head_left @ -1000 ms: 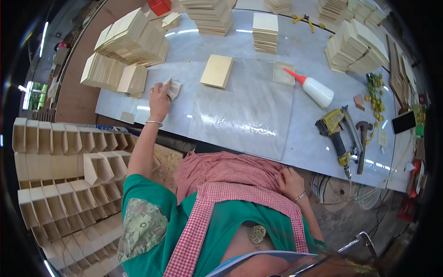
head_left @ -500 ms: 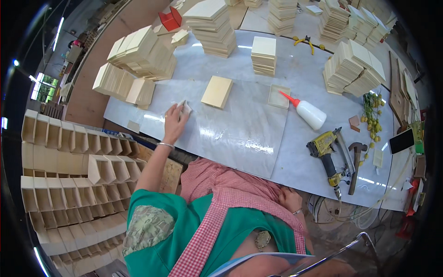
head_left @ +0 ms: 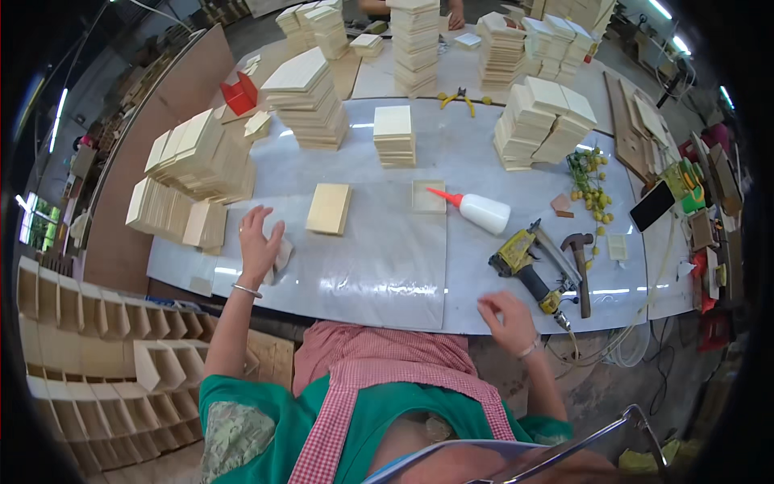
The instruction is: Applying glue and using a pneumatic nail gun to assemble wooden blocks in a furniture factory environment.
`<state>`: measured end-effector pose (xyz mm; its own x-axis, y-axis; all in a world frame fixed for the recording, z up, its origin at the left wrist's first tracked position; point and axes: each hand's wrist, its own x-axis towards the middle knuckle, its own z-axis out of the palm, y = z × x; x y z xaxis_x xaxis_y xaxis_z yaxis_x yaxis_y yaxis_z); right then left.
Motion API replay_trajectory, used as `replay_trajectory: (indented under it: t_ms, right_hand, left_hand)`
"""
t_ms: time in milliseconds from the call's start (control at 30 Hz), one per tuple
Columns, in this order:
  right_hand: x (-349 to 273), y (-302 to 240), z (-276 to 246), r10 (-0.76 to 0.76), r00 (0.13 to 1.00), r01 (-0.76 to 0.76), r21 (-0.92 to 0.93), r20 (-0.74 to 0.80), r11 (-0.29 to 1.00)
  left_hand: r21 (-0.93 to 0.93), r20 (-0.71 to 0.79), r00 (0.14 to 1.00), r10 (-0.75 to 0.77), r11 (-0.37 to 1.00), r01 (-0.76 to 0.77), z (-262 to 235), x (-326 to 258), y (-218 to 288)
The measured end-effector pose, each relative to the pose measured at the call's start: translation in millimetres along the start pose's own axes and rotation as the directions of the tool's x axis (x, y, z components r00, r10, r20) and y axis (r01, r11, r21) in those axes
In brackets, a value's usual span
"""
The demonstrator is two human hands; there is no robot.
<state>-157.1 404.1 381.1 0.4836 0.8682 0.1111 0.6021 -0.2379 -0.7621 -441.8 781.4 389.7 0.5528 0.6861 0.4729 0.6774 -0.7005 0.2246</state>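
My left hand (head_left: 259, 248) is over the left front of the table with fingers apart, holding nothing. A crumpled pale cloth or paper (head_left: 284, 252) lies beside and partly under it. My right hand (head_left: 511, 320) is raised at the table's front edge, fingers loosely bent and apart, with nothing visible in it. Closest to that hand is a yellow and black nail gun (head_left: 516, 256), with a hammer (head_left: 579, 270) to its right. A wooden block or closed box (head_left: 329, 209) sits mid-table. Behind the nail gun lies a white glue bottle (head_left: 485, 214) with a red nozzle, its tip over a shallow tray (head_left: 428, 198).
Stacks of thin wooden panels (head_left: 393, 137) stand along the back and left (head_left: 201, 153). Yellow pliers (head_left: 459, 100), yellow-fruited sprigs (head_left: 592, 181) and a phone (head_left: 652, 206) lie farther off. Open wooden boxes (head_left: 97, 315) are piled at lower left. Another person's hand (head_left: 456, 14) shows beyond the table.
My left hand has let go of the pale cloth or paper and spread its fingers. My right hand has risen from my lap toward the nail gun. The whole view has shifted.
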Motion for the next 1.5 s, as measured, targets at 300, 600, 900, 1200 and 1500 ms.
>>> replay_trajectory:
  t_ms: [300, 600, 900, 1200, 1500]
  right_hand:
    - [231, -32, 39, -0.117, 0.96, 0.112, -0.035, -0.254, 0.993]
    - [317, -60, 99, -0.309, 0.882, 0.087, -0.52, -0.356, 0.849]
    - [348, -80, 103, -0.039, 0.953, -0.176, -0.656, -0.3, 0.734]
    - [332, -65, 87, 0.005, 0.935, -0.139, -0.352, -0.355, 0.925]
    - [190, -61, 46, 0.229, 0.972, -0.168, 0.514, -0.058, 0.841]
  left_hand:
    - [-0.599, 0.075, 0.994, 0.078, 0.8, -0.018, 68, 123, 100]
    - [-0.615, 0.125, 0.985, 0.115, 0.789, -0.015, 122, 153, 103]
    - [-0.306, 0.107, 0.994, 0.018, 0.952, 0.016, 58, 83, 54]
    - [-0.199, 0.304, 0.949, -0.086, 0.968, 0.151, 69, 44, 56]
    - [-0.219, 0.083, 0.996, -0.023, 0.975, 0.04, 52, 36, 38]
